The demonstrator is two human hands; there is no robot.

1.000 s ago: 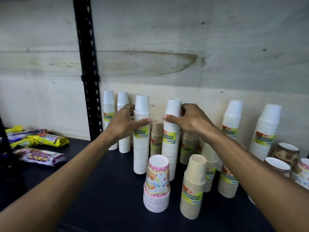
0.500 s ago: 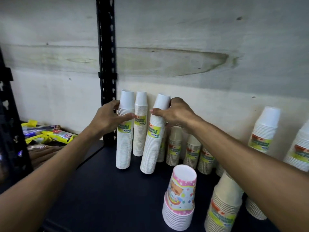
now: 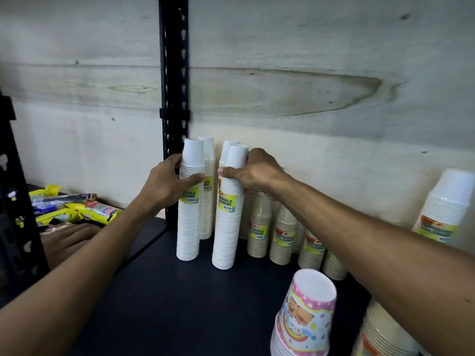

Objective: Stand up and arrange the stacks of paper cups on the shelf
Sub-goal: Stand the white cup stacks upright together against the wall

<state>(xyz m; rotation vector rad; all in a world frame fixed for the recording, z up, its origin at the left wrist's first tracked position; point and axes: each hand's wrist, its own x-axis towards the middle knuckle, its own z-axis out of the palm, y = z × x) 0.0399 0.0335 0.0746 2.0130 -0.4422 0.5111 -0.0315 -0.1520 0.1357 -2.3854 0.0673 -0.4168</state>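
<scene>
Standing now beside the black upright post [image 3: 172,98], your two tall white cup stacks [image 3: 190,201] [image 3: 227,209] have slid left along the dark shelf [image 3: 159,291] since a moment ago, joining the back pair. Your left hand [image 3: 167,186] wraps one stack near its top; your right hand [image 3: 254,173] clasps the other, slightly tilted.

Back wall [image 3: 308,47]: pale plywood, bearing a dark oval stain.
Upright [image 3: 173,73]: black slotted metal post stood against the wall.
Shelf board [image 3: 167,304]: dark, matte.
Light: dim, even.
</scene>
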